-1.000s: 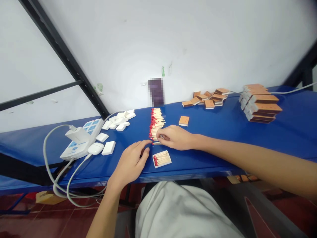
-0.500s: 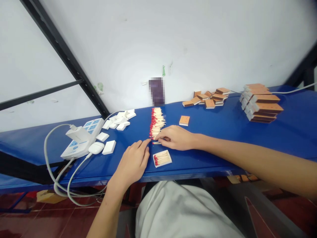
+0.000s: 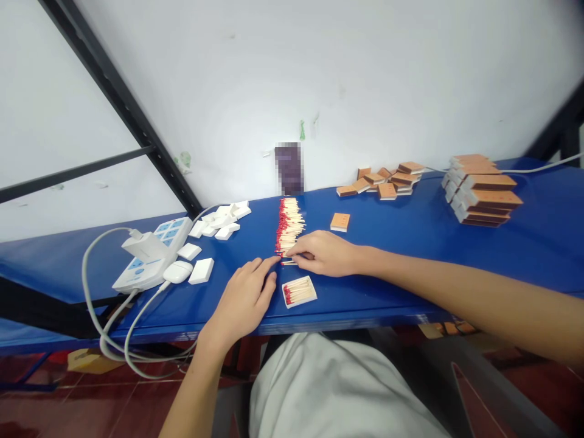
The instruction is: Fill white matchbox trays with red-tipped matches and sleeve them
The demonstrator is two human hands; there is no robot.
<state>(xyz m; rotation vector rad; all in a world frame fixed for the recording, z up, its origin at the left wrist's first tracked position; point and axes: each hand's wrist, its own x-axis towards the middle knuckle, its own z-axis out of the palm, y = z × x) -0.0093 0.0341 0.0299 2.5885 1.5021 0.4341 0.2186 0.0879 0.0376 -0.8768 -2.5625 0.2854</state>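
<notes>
A long heap of red-tipped matches (image 3: 289, 222) runs across the blue table, heads to the left. At its near end my right hand (image 3: 323, 252) is closed in a pinch on matches, their sticks partly hidden by the fingers. From the left, my left hand (image 3: 246, 292) reaches with its index finger stretched to the match heads there, its other fingers loosely apart and holding nothing. Just in front of both hands lies a white matchbox tray (image 3: 312, 298), partly filled with matches whose heads point left. One orange matchbox sleeve (image 3: 340, 221) rests beyond my right hand.
White trays (image 3: 223, 219) lie scattered left of the heap, near a power strip (image 3: 150, 264) with a plugged-in charger and looping cables. Orange matchbox sleeves (image 3: 387, 191) are piled at the back right. Stacked matchboxes (image 3: 488, 198) stand farther right. The blue table (image 3: 401, 225) meets a white wall.
My left index finger has shifted very slightly right at the match heads. My right hand keeps its pinch in nearly the same place.
</notes>
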